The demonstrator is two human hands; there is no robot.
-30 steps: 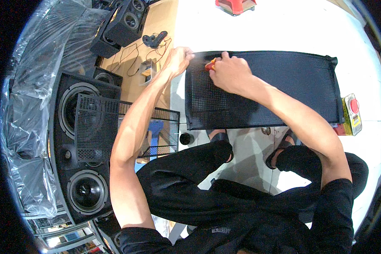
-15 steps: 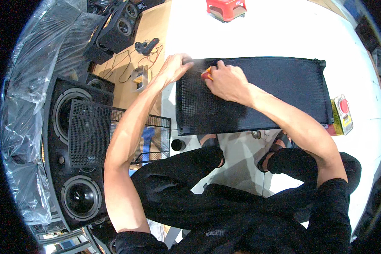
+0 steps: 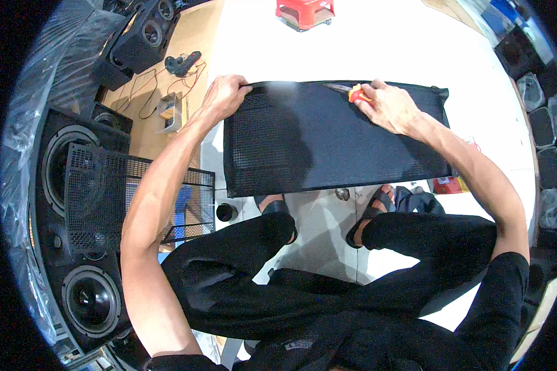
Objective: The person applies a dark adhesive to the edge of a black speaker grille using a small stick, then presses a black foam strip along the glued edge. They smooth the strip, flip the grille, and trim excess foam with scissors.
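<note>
A long black speaker grille (image 3: 346, 142), a mesh panel covered in dark cloth, lies across in front of my feet. At its far left corner, my left hand (image 3: 227, 94) is closed, with thumb and fingers gripping the edge. My right hand (image 3: 390, 106) is wrapped round a hand tool with a red and yellow handle (image 3: 360, 94) and a tapering metal tip. That tip points left along the grille's far edge. Whether it is scissors or pliers does not show, and most of the handle is hidden in my palm.
To my left, a bare metal mesh panel (image 3: 96, 204) leans over a large speaker cabinet (image 3: 49, 247). Beyond it are a small clear box (image 3: 169, 113), red wires and a black power tool (image 3: 182, 63). A red stool (image 3: 305, 13) stands at the far side; a black roll (image 3: 226, 213) sits near my left foot.
My right hand has moved right along the far edge with the tool, away from my left hand. The left hand still holds the corner. The whole view has shifted.
</note>
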